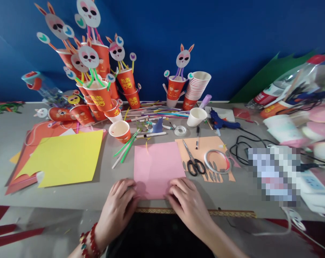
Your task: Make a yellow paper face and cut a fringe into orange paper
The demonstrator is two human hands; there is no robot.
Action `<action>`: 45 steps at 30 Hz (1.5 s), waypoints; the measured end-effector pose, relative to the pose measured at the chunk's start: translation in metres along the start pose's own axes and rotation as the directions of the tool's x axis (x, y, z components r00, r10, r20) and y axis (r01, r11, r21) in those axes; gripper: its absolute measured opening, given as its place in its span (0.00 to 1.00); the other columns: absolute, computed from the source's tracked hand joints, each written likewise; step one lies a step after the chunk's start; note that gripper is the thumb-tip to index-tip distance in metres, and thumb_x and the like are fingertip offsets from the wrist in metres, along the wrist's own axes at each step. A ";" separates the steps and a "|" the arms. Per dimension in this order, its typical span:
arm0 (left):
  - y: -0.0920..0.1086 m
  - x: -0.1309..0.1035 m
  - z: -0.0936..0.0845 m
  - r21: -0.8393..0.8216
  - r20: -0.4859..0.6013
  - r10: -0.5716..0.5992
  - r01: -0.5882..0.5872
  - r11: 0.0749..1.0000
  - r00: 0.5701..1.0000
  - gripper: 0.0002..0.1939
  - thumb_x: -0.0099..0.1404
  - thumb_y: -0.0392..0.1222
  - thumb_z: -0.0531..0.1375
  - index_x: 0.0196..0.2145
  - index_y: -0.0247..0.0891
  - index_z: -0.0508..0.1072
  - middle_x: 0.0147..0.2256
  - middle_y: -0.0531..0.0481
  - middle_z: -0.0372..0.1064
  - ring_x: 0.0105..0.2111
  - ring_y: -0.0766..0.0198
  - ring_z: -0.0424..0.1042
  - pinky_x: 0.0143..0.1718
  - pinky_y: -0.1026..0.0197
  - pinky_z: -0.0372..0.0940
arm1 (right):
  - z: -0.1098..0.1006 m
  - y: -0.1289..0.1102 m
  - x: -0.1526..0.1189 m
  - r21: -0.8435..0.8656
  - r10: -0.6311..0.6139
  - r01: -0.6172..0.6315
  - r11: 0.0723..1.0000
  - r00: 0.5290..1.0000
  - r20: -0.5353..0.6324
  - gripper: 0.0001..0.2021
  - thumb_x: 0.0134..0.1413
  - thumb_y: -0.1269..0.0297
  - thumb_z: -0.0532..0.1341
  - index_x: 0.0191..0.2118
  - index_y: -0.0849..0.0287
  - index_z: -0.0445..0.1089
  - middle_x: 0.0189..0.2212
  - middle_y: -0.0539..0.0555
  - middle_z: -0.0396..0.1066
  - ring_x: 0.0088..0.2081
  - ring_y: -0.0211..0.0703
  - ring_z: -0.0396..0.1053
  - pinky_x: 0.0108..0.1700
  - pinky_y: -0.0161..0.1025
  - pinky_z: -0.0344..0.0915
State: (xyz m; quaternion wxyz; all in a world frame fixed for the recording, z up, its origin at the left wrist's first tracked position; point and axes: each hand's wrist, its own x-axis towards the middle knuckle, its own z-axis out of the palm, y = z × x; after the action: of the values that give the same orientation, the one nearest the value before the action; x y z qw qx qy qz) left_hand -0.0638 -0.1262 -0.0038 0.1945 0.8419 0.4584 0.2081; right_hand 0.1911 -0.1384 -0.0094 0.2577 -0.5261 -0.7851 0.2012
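A sheet of pink paper (158,165) lies flat on the table in front of me. My left hand (122,195) is closed at its near left corner, fingers curled over the edge, with a beaded bracelet on the wrist. At the near right corner my right hand (184,197) is closed on the edge in the same way. Both thumbs are partly hidden below the fingers. Black-handled scissors (196,166) and a roll of tape (217,161) rest on peach paper (213,144) with cut-out pieces, just right of the pink sheet.
Yellow paper (71,157) lies at left. Red cups with paper rabbit faces (98,96) are stacked at the back left. Pens, straws, a white cup (196,117) and a blue glue gun (223,122) stand behind. A power strip (314,184) with cables is on the right.
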 end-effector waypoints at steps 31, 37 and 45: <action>-0.005 -0.002 0.008 0.111 -0.117 -0.032 0.045 0.993 0.993 0.05 0.68 0.38 0.56 0.42 0.38 0.66 0.51 0.39 0.64 0.52 0.51 0.64 0.54 0.42 0.61 | 0.006 0.002 0.004 -0.139 -0.024 0.020 0.990 0.999 -0.026 0.05 0.60 0.71 0.59 0.32 0.57 0.65 0.35 0.55 0.70 0.39 0.48 0.66 0.42 0.44 0.61; -0.006 -0.004 0.002 0.233 0.022 0.131 -0.133 0.963 0.991 0.21 0.65 0.30 0.54 0.53 0.44 0.68 0.61 0.42 0.58 0.60 0.47 0.57 0.61 0.34 0.50 | 0.006 0.004 0.007 -0.161 -0.040 0.035 0.986 0.999 -0.025 0.05 0.59 0.71 0.59 0.32 0.57 0.66 0.35 0.55 0.70 0.39 0.48 0.66 0.42 0.44 0.61; -0.003 -0.004 -0.008 0.277 0.202 0.267 -0.316 0.907 0.942 0.30 0.62 0.28 0.52 0.59 0.52 0.66 0.65 0.56 0.54 0.65 0.47 0.51 0.64 0.34 0.45 | 0.005 0.004 0.009 -0.160 -0.048 0.046 0.986 0.999 -0.012 0.06 0.56 0.72 0.62 0.30 0.58 0.65 0.35 0.54 0.70 0.39 0.47 0.65 0.42 0.44 0.61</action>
State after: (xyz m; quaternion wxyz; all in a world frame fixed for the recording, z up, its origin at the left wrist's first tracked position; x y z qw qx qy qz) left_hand -0.0721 -0.1271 0.0002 0.0646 0.9347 0.3368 0.0936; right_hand 0.1886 -0.1290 -0.0138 0.2256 -0.5278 -0.8088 0.1275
